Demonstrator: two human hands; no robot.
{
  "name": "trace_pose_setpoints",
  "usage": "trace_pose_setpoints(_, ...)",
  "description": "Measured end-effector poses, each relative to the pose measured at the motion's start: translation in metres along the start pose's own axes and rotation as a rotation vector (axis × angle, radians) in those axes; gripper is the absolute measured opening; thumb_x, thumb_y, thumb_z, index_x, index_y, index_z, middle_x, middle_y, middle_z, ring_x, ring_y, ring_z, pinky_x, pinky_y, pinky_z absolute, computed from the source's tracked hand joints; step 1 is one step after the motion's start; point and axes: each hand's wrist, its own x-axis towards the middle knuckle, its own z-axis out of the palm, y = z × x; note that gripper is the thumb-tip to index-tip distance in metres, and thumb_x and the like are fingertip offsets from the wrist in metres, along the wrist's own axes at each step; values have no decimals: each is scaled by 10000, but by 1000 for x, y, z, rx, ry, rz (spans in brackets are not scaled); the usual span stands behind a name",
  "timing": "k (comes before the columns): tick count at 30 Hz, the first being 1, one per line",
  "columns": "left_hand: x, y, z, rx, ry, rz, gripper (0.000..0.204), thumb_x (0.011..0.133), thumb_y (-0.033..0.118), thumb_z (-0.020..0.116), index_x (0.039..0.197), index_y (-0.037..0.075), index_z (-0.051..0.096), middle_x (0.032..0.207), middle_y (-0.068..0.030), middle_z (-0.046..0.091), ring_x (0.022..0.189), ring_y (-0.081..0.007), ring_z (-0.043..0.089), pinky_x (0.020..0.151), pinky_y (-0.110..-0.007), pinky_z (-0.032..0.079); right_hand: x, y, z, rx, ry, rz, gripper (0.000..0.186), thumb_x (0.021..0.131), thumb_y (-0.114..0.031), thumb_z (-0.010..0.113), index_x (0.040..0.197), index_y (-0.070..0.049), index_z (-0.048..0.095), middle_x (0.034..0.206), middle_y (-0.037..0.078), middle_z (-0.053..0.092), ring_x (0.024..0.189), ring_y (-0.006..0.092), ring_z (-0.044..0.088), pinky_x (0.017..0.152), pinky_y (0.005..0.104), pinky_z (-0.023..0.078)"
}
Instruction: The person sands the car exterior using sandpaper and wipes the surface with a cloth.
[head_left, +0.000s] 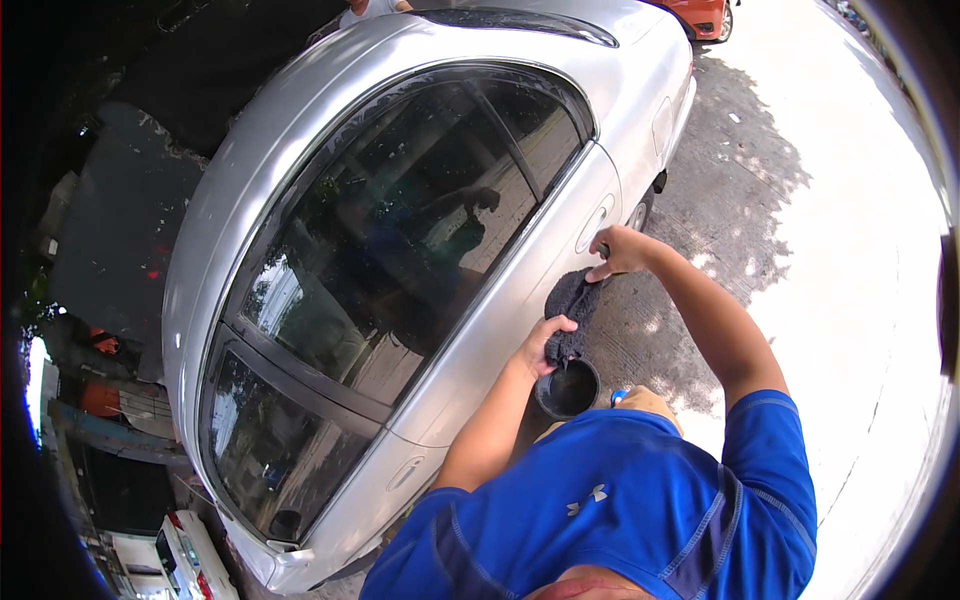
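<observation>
A dark grey cloth hangs bunched between my hands, beside the silver car's rear door. My left hand is closed round its lower part, thumb on top. My right hand has its fingers curled at the cloth's upper end, near the door handle. Its thumb lies on the cloth, and part of the grip is hidden. Just below the cloth stands a round black bucket, partly covered by my left hand and the cloth. The dark side window reflects the surroundings.
The silver car fills the left and middle. Shaded grey pavement lies to my right, with bright sunlit concrete beyond. An orange car stands behind it, a white car at lower left. A person is across the roof.
</observation>
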Motion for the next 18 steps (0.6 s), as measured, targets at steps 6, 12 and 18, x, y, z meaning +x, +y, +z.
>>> trace_pose_setpoints(6,-70,-71,-107,-261,361,-28,481,896,217,681,1318,1,598,1169,-131,744,863,-187,711,561,-287,566,-193,236,201,1106,103,803,395,896,-396,871,1006,-50,714,850,90,695,534,195,587,479,358,509)
trace_pose_setpoints(12,-204,-193,-229,-419,956,-212,373,863,194,696,1178,1,642,964,-135,703,740,-271,693,573,-395,584,-402,256,340,1076,53,1708,477,934,-381,718,1137,49,671,1000,196,711,840,330,700,648,531,610)
trace_pose_setpoints(18,-198,-187,-202,-367,1190,-279,300,852,197,713,1074,13,629,896,-114,674,711,-255,668,585,-376,571,-346,277,325,1111,-49,1557,362,973,-190,551,1176,97,639,1075,292,695,956,446,724,626,593,648)
